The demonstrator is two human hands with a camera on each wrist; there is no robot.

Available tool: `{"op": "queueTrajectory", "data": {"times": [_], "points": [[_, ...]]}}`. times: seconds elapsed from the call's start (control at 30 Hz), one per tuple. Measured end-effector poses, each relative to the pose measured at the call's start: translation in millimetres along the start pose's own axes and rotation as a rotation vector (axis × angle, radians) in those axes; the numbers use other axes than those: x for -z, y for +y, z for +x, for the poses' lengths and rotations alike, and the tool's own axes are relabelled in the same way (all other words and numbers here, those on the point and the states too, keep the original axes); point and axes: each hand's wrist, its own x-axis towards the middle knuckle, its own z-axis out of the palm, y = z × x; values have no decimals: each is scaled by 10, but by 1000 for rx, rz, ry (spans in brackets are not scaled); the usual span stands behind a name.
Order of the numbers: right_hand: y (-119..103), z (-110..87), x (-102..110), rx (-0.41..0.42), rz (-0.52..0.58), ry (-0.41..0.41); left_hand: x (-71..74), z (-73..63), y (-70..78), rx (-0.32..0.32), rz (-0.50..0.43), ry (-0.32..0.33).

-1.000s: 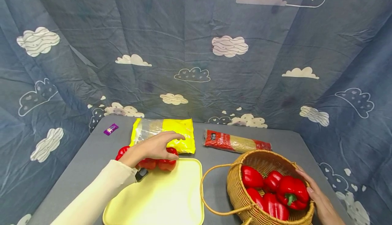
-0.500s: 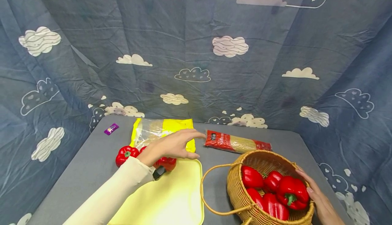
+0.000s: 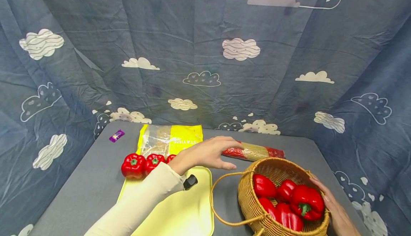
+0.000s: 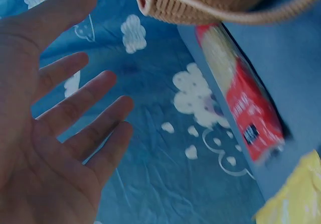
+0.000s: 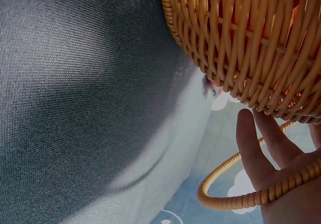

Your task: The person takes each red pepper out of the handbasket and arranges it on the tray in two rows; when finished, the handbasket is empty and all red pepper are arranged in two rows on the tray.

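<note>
L hand (image 3: pixel 208 154), fingers loose, hovers L of basket (image 3: pixel 246 196) w/ red peppers (image 3: pixel 289 216); R hand (image 3: pixel 337 209) grips its R side.

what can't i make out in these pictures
Head view: most of the pepper by the left wrist, behind the left hand and sleeve.
Head view: the basket, near side cut off by the bottom edge.
Head view: print on the purple packet, too small.
Left wrist view: small print on the red-ended packet, blurred.

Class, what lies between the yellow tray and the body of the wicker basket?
Grey tabletop, with the looped wicker handle over it; the head view shows this.
</note>
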Motion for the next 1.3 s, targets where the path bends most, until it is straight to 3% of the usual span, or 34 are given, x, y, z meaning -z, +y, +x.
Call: {"op": "queueTrajectory", "data": {"times": [0.23,0.53,0.73,0.9,1.3], "points": [[28,-17,-7,-100,48,-1,-78,275,176,-79,-38,-13],[34,-18,-10,-73,50,9,-263,620,334,-132,-89,-73],[66,-22,5,-79,60,3,-439,851,424,-153,-196,-138],[48,-30,-2,-83,51,4,-599,1031,502,-196,-341,-221],[83,-12,18,-88,68,-10,-841,1248,557,-137,-498,-374]]}}
